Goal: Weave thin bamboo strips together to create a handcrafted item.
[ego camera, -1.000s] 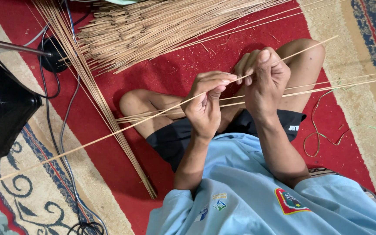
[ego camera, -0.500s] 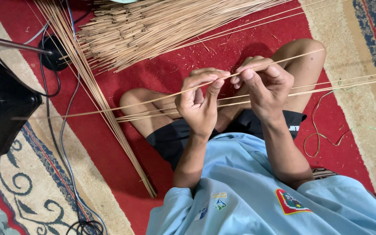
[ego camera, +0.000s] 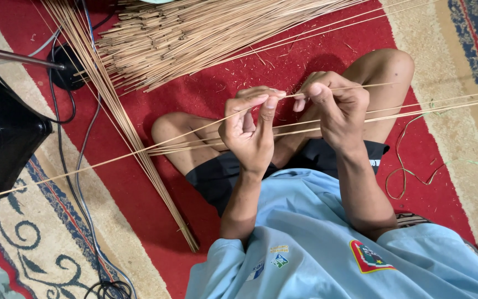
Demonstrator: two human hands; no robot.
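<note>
Stick pile lies beyond the knees (carpet beneath).

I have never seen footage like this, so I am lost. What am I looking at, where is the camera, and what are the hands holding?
The camera sits on the person's head and looks down at their own lap, so no machine is involved. The person sits cross-legged on a red patterned carpet. The left hand and right hand pinch one long thin stick between the fingertips, held roughly level in front of the chest. More thin sticks lie across the legs. A big pile of sticks lies beyond the knees, and a bundle of sticks runs down the carpet. Dark cables and a black box lie at the left.
</note>
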